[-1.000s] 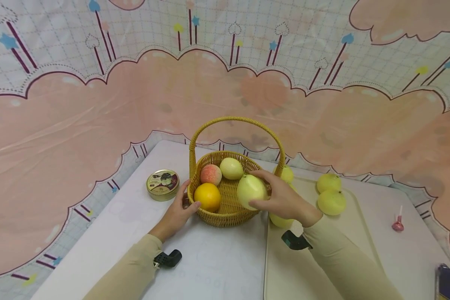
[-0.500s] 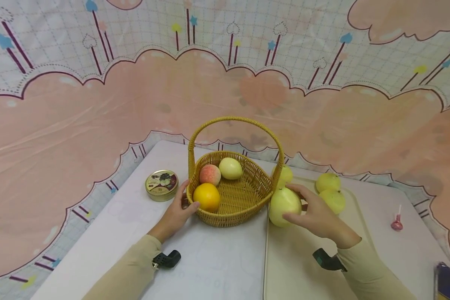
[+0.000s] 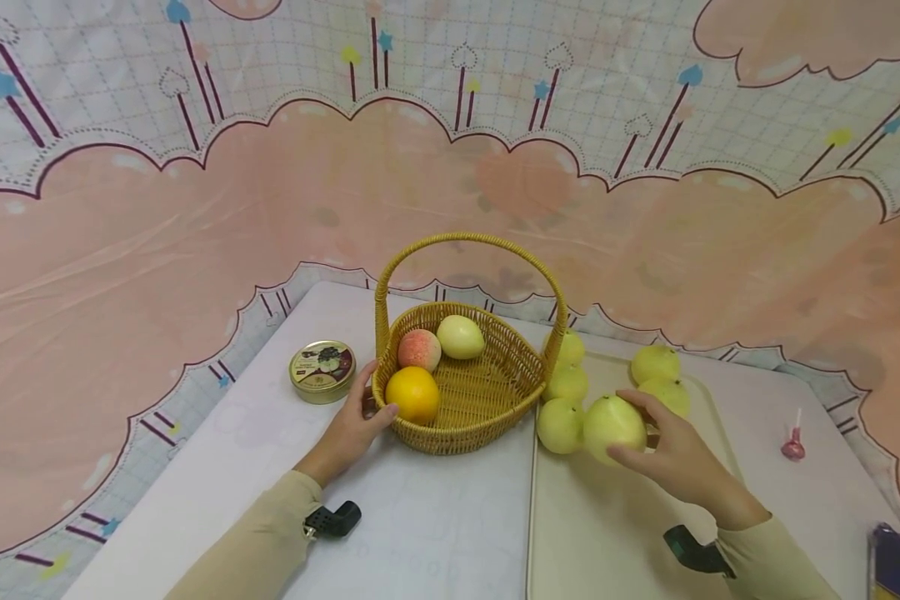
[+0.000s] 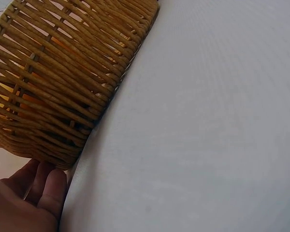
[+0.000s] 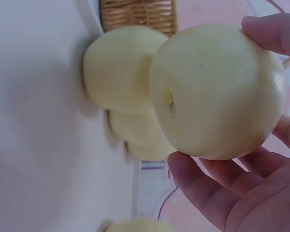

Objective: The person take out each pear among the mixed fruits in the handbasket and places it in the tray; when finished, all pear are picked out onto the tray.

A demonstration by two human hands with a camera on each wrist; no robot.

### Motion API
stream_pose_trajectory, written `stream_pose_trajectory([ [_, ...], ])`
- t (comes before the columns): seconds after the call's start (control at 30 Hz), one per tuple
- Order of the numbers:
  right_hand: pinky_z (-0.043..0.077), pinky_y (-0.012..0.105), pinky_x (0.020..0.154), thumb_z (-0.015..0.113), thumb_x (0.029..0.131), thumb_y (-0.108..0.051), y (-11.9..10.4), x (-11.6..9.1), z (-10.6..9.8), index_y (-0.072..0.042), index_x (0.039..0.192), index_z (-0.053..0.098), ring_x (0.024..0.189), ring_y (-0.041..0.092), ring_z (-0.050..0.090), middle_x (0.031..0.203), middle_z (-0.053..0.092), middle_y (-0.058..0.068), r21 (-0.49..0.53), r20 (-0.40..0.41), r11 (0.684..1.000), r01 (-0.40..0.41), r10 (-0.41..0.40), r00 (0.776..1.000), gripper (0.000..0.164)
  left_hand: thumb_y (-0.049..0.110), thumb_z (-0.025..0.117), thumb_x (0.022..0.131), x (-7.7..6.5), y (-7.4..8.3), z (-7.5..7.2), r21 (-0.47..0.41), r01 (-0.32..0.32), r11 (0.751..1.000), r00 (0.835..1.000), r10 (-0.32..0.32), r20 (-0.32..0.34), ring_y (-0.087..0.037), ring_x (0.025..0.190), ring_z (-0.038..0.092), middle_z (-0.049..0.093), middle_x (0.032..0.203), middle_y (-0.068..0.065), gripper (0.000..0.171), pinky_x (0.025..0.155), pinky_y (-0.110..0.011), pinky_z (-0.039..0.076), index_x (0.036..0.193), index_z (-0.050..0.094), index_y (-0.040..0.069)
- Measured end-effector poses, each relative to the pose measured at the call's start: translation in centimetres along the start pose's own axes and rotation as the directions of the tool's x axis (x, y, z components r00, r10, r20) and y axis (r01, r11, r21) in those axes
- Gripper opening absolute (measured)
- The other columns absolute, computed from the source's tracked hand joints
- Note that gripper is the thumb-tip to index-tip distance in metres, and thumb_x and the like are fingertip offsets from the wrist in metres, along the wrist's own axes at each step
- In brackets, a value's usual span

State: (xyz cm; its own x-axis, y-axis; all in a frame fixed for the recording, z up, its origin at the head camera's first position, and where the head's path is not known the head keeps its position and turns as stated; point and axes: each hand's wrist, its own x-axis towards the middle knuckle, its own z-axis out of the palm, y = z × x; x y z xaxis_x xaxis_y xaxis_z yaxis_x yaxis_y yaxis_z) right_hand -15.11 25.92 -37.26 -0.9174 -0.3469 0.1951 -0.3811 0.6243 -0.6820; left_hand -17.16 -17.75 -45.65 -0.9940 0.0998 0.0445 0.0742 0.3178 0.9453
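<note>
My right hand (image 3: 682, 462) holds a pale yellow-green apple (image 3: 613, 429) between thumb and fingers over the cream tray (image 3: 607, 533). In the right wrist view the apple (image 5: 217, 92) is tilted above the tray surface, with other pale apples (image 5: 123, 70) behind it. My left hand (image 3: 348, 433) grips the left side of the wicker basket (image 3: 457, 437), thumb at the rim. Inside the basket lie an orange (image 3: 412, 396), a peach (image 3: 420, 350) and a pale yellow-green fruit (image 3: 461, 337). From the left wrist, fingertips (image 4: 53, 191) touch the basket's lower wall.
Several pale apples line the tray's left side, such as the front apple (image 3: 561, 425); two more (image 3: 656, 367) sit at its back right. A round tin (image 3: 322, 371) stands left of the basket. A wrapped lollipop (image 3: 793, 446) lies right of the tray. The basket's tall handle (image 3: 465, 237) arches overhead.
My right hand has carried the apple out of the basket, rightward and toward me, to over the tray. The left hand stays on the basket, which has hardly moved.
</note>
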Motion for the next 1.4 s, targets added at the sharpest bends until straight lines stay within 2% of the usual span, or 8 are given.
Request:
stream_pose_trajectory([
  [0.17, 0.055, 0.029, 0.076, 0.08, 0.086, -0.013, 0.9, -0.8, -0.4, 0.005, 0.143, 0.042, 0.103, 0.037, 0.064, 0.132, 0.056, 0.028, -0.029, -0.017, 0.999, -0.038, 0.037, 0.999, 0.071, 0.022, 0.06, 0.1, 0.0, -0.1, 0.1, -0.003, -0.005, 1.0, 1.0, 0.005, 0.0, -0.04, 0.128, 0.045, 0.039, 0.146, -0.03, 0.078, 0.108, -0.052, 0.035, 0.16, 0.01, 0.016],
  [0.4, 0.054, 0.028, 0.073, 0.078, 0.087, -0.015, 2.2, -1.6, -1.0, 0.004, 0.143, 0.039, 0.106, 0.043, 0.061, 0.129, 0.054, 0.03, -0.02, -0.028, 0.995, -0.098, 0.097, 0.995, 0.07, 0.025, 0.06, 0.101, 0.1, -0.2, 0.0, -0.001, -0.005, 1.0, 1.0, 0.005, 0.001, -0.039, 0.129, 0.044, 0.039, 0.147, -0.03, 0.078, 0.108, -0.053, 0.034, 0.161, 0.011, 0.017],
  [0.73, 0.053, 0.028, 0.069, 0.078, 0.088, -0.019, 3.9, -2.5, -1.5, 0.005, 0.147, 0.037, 0.108, 0.04, 0.057, 0.133, 0.052, 0.03, -0.061, -0.051, 0.981, -0.183, 0.18, 0.982, 0.076, 0.026, 0.061, 0.101, 0.0, 0.0, 0.0, -0.011, 0.002, 1.0, 1.0, -0.002, 0.004, -0.038, 0.129, 0.043, 0.039, 0.147, -0.028, 0.078, 0.109, -0.053, 0.033, 0.16, 0.011, 0.019],
  [1.07, 0.049, 0.028, 0.068, 0.079, 0.087, -0.022, 5.3, -3.1, -1.8, 0.007, 0.143, 0.038, 0.106, 0.043, 0.058, 0.124, 0.056, 0.036, -0.102, -0.122, 0.966, -0.236, 0.223, 0.967, 0.076, 0.028, 0.061, 0.1, 0.0, -0.2, 0.0, -0.012, 0.008, 1.0, 1.0, -0.008, 0.005, -0.04, 0.132, 0.042, 0.039, 0.148, -0.029, 0.079, 0.11, -0.055, 0.031, 0.16, 0.011, 0.019],
  [1.4, 0.049, 0.027, 0.07, 0.079, 0.087, -0.022, 6.3, -3.3, -1.9, 0.009, 0.142, 0.035, 0.109, 0.047, 0.055, 0.127, 0.052, 0.037, -0.087, -0.126, 0.962, -0.258, 0.246, 0.961, 0.078, 0.029, 0.061, 0.1, 0.0, 0.0, 0.0, -0.014, 0.016, 1.0, 1.0, -0.016, 0.002, -0.039, 0.132, 0.042, 0.038, 0.148, -0.028, 0.079, 0.111, -0.055, 0.031, 0.16, 0.011, 0.019],
])
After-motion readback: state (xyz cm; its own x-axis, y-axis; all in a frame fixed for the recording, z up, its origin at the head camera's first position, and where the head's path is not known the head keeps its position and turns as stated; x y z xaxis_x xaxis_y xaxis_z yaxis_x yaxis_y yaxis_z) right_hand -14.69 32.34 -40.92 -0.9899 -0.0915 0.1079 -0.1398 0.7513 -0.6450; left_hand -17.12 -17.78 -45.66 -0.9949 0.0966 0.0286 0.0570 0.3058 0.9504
